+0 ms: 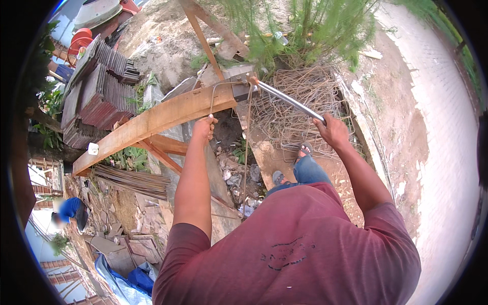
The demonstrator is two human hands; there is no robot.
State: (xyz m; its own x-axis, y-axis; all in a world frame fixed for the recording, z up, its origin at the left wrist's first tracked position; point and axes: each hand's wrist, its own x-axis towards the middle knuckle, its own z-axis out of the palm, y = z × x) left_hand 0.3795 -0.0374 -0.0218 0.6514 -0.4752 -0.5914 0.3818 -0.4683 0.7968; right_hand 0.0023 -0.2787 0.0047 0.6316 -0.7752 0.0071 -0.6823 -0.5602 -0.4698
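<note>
My left hand [204, 128] is closed around the lower end of a thin bent steel rod [212, 99]. The rod rises from my fist, curves over and runs along the top of a heavy wooden beam [165, 116] to its right end. There a dark metal block [242, 90] sits on the beam. My right hand [333, 131] grips the near end of a long silver metal pipe [291, 98]. The pipe slants up to the left, and its rusty tip meets the block. Exactly how rod and pipe tip join is too small to tell.
Bent steel rod frames [300, 101] lie heaped beyond my feet. Stacked roof tiles [101, 94] stand at the left, above a bundle of straight rods [132, 181]. A person in blue [72, 211] crouches far left. A green bush [325, 30] overhangs the heap.
</note>
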